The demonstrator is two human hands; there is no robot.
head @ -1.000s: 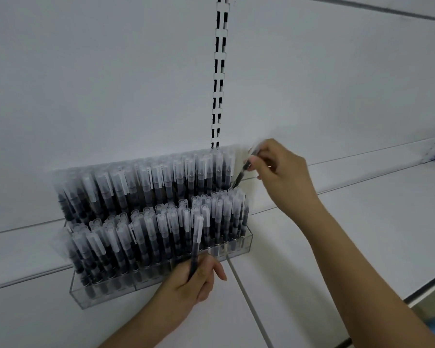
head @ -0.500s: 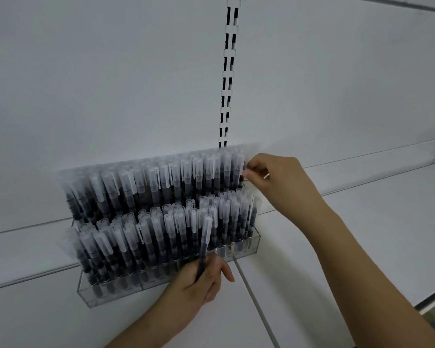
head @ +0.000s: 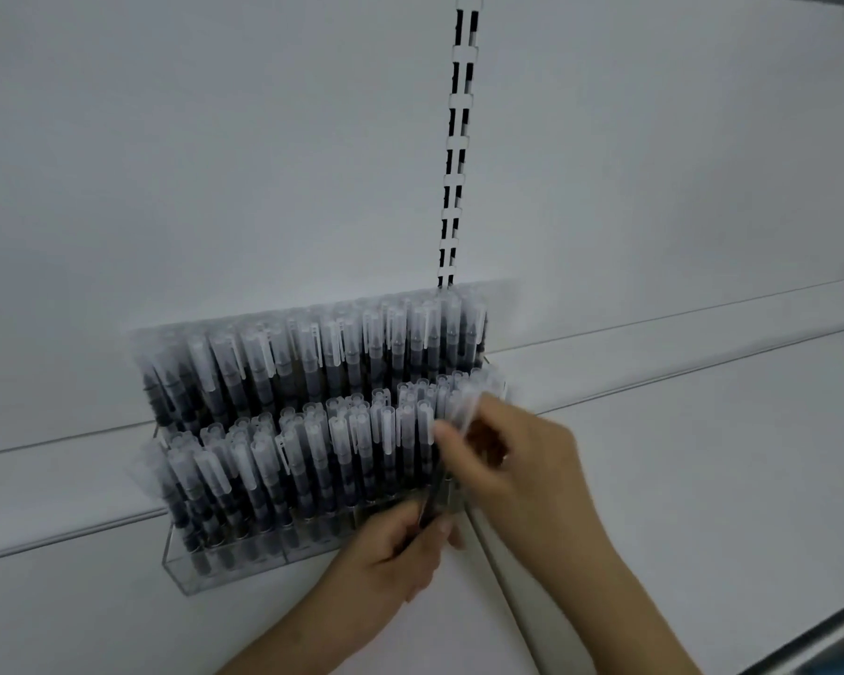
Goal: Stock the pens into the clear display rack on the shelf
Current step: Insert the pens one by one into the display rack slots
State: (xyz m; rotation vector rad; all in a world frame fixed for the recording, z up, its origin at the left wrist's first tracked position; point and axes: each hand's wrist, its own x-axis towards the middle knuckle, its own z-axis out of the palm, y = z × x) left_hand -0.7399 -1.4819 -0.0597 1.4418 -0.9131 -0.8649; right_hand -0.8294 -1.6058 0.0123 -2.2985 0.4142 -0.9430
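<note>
Hands met over one pen at the rack's front right corner.
Slotted upright [head: 456, 153] ran up the white back panel [head: 215, 138] behind the rack [head: 225, 572], which sat on the white shelf [head: 702, 455], its two tiers packed with dark, frosted-capped pens [head: 313, 367]. The right hand [head: 512, 460] pinched the loose pen's [head: 442, 467] cap end, blurred, covering that corner; the left hand [head: 400, 552] gripped its dark barrel below.
</note>
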